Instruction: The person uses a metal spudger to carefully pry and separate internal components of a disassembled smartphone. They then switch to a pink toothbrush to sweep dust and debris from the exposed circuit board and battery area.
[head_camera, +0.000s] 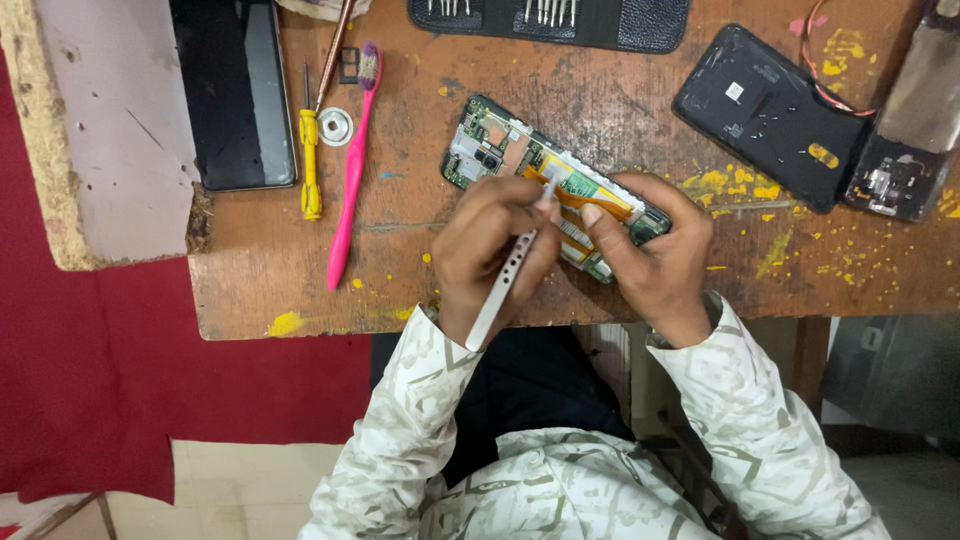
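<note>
An opened phone (487, 143) with its green circuit board and an orange flex strip exposed lies on the worn wooden table (270, 280). My left hand (485, 255) holds silver tweezers (500, 288), whose tip touches the middle of the phone's board. On the right, my right hand (655, 255) grips the phone's near end, its thumb pressing the orange strip. Both hands cover the lower part of the phone.
A pink toothbrush (351, 180), a yellow-handled screwdriver (311, 165) and a small metal disc (336, 126) lie to the left. A dark phone screen (235, 90) rests at far left. A black back cover (765, 110), another phone frame (900, 150) and a black tool pouch (560, 20) sit behind.
</note>
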